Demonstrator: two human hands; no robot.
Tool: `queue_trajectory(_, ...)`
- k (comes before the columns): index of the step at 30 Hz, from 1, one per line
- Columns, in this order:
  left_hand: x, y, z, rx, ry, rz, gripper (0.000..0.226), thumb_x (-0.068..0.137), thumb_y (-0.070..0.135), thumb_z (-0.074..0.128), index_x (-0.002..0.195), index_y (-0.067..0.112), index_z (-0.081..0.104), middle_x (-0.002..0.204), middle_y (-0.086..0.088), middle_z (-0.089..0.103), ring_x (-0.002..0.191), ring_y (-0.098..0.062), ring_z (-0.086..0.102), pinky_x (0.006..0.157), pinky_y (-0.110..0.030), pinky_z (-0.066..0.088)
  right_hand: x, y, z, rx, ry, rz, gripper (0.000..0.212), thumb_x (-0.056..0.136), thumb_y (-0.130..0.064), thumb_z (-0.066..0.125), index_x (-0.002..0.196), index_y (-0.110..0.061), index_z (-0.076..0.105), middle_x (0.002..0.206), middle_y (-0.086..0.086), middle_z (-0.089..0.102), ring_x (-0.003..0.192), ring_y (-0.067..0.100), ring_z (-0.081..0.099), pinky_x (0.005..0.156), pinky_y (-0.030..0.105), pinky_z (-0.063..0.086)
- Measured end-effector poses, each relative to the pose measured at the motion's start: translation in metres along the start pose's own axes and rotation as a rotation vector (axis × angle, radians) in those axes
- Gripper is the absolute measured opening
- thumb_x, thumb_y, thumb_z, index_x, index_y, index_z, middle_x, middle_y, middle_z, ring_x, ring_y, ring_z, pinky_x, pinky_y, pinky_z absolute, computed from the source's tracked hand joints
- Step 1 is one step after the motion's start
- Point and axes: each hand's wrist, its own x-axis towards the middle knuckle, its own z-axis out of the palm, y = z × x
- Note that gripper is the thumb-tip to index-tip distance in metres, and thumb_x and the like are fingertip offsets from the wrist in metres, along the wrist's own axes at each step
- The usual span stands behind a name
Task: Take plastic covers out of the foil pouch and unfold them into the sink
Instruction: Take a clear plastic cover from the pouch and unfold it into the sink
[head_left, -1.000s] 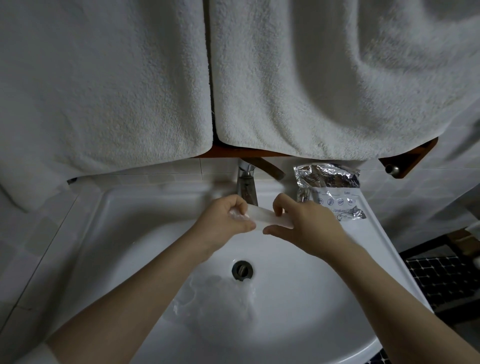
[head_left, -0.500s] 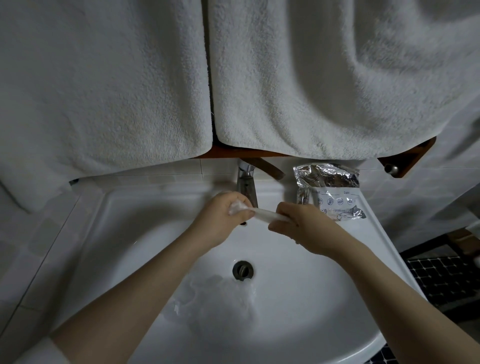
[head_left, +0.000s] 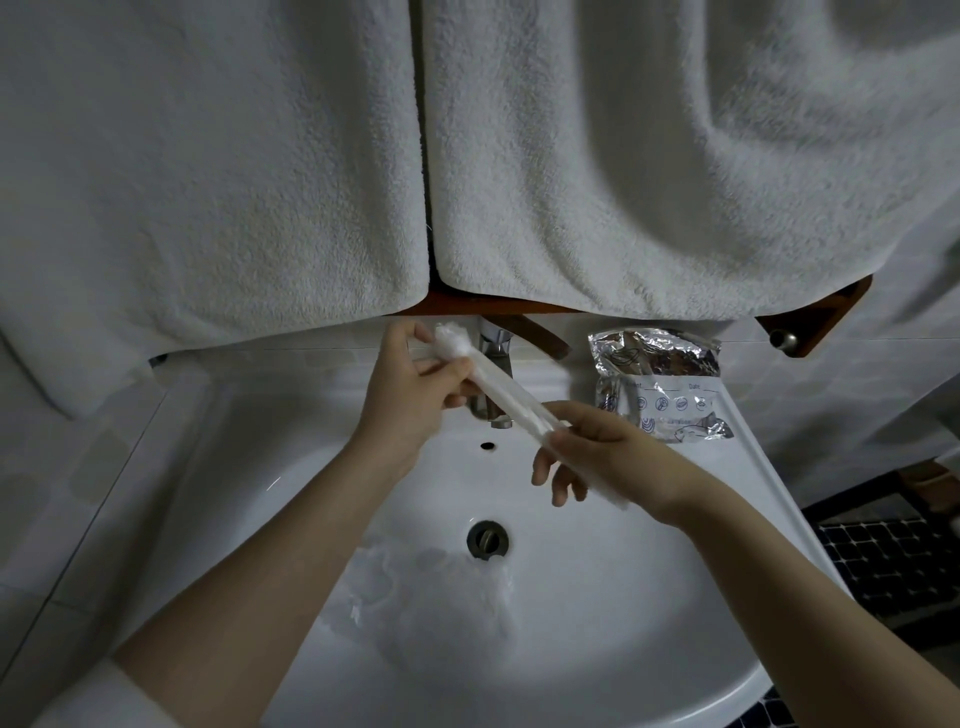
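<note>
I note one unfolded cover (head_left: 431, 597) lying in sink (head_left: 649, 597). Second folded cover (head_left: 511, 397) stretched above basin, left hand (head_left: 415, 395) and right hand (head_left: 602, 452) fingers pinching its ends. Foil pouch (head_left: 657, 384) on rim; unfolding remains.

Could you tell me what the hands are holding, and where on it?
Both grip one folded plastic cover: the left hand near its bunched upper end, the right hand at its lower end.

White towels (head_left: 623, 156) on wooden rail (head_left: 810, 322); dark, possibly tiled floor (head_left: 893, 561)
</note>
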Motion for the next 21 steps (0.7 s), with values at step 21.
queue_trajectory(21,-0.020,0.004,0.009,0.006,-0.016,-0.005,0.057,0.082,0.005,0.069,0.134,0.014,0.046,0.122,0.004,0.044,0.091,-0.010,0.059,0.054,-0.010,0.049,-0.008,-0.008,0.013,0.114,0.016,-0.108,0.016,0.084,-0.020,0.049,0.085,-0.008,0.058,0.083,0.011,0.073,0.080,0.022,0.067,0.066,0.024,0.048)
